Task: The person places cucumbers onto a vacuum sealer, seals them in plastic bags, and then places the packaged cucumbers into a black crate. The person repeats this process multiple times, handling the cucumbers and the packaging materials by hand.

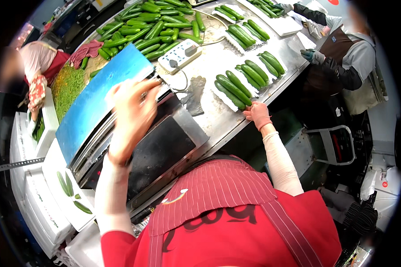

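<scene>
Left hand (136,109), raised over a dark machine (160,149): fingers bent and blurred, with no object visible in the grasp; I cannot tell whether it is clenched. To its right, nearest cucumbers (235,90) lie side by side on a white tray (224,100) near the front of the desk (216,124). Their long axes slant from upper left to lower right, their near ends pointing at the right hand (258,112), much the nearer of the 2. From that hand, the cucumbers lie ahead and to the left. Its fingers curl at their near ends; whether they grasp the tray or merely touch is hidden.

Textures, left to right: a smooth, glossy blue panel (89,107) above the machine; a heap (151,31) of loose cucumbers, long, rounded and shiny green; a boxy white power strip (179,55); a limp, wrinkled grey cloth (194,95); the desk's scuffed, pale metal with a straight edge.
</scene>
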Action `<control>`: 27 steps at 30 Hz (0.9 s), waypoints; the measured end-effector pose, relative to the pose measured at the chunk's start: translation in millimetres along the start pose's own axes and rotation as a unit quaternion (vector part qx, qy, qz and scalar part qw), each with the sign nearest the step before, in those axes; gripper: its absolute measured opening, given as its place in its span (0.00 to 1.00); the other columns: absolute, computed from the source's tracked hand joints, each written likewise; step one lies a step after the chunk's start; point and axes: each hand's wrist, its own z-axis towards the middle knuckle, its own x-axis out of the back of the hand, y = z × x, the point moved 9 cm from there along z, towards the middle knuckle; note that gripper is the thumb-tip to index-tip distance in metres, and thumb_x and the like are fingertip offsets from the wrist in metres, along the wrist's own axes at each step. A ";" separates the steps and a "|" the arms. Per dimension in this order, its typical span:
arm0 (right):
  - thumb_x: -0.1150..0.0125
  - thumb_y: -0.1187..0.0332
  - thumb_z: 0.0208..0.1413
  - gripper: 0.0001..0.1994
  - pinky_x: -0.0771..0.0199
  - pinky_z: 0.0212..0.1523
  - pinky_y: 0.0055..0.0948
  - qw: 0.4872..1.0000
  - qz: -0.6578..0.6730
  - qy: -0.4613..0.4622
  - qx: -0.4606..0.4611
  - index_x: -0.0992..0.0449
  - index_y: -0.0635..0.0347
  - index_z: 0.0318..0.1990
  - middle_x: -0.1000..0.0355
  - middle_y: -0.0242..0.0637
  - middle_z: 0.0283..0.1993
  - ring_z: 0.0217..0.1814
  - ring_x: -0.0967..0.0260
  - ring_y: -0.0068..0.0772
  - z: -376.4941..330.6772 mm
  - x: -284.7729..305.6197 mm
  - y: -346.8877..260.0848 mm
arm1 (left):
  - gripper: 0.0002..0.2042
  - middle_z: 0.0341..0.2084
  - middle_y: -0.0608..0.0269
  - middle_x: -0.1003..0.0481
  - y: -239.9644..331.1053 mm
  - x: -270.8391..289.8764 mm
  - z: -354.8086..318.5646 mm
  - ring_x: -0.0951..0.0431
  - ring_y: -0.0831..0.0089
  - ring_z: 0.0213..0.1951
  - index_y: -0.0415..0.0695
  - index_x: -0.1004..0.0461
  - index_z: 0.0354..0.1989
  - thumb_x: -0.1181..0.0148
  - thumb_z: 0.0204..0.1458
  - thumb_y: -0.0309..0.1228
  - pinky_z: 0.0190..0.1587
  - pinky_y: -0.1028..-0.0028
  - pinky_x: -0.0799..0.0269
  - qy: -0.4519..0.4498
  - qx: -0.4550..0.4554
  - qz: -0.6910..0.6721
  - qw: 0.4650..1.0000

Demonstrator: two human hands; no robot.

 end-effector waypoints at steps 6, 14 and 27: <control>0.51 0.73 0.61 0.03 0.27 0.18 0.29 0.979 0.174 -0.071 -0.073 0.31 0.61 0.37 0.25 0.44 0.33 0.31 0.20 0.42 12.7 -3.1 16.4 | 0.12 0.32 0.62 0.18 -29.6 -257.1 94.6 0.20 0.63 0.39 0.51 0.17 0.38 0.45 0.52 0.38 0.52 0.47 0.46 -0.373 0.083 0.044 0.923; 0.47 0.64 0.63 0.07 0.40 0.14 0.22 0.975 0.202 -0.054 -0.081 0.28 0.56 0.42 0.30 0.32 0.28 0.23 0.28 0.29 24.1 5.5 38.1 | 0.22 0.37 0.56 0.19 -23.2 -415.4 70.1 0.20 0.66 0.38 0.50 0.22 0.51 0.47 0.44 0.22 0.43 0.66 0.27 -0.489 0.101 -0.122 0.858; 0.46 0.65 0.63 0.10 0.40 0.15 0.20 0.997 0.009 -0.015 0.081 0.29 0.63 0.34 0.33 0.30 0.23 0.17 0.39 0.17 -60.4 -50.0 -125.7 | 0.22 0.24 0.60 0.24 -33.6 -276.4 105.3 0.25 0.73 0.25 0.37 0.25 0.51 0.51 0.44 0.18 0.28 0.74 0.29 -0.421 0.115 -0.223 0.872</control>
